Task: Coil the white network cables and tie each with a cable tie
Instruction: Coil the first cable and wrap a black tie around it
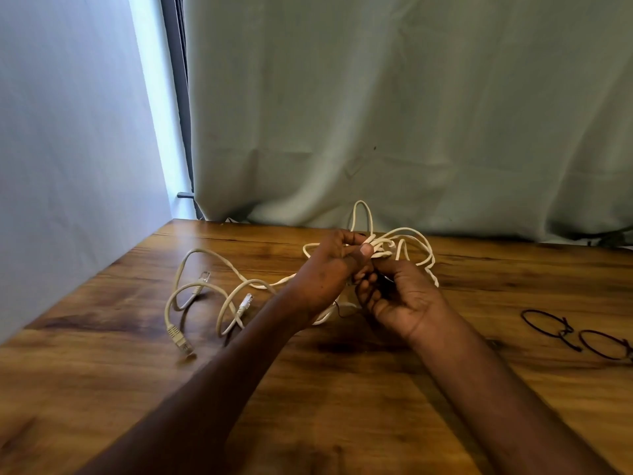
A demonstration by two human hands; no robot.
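My left hand (325, 272) grips a bundle of white network cable loops (404, 241) above the middle of the wooden table (342, 389). My right hand (400, 296) is curled just below it, fingers pinching something dark and thin against the bundle; what it is I cannot tell for sure. More white cable (205, 293) trails loose to the left on the table, with plug ends (180, 341) lying free. Two dark cable ties (579, 332), looped into rings, lie at the right.
A pale green curtain (411, 114) hangs behind the table's far edge. A white wall (68, 132) runs along the table's left side. Bare wood lies in front of my forearms.
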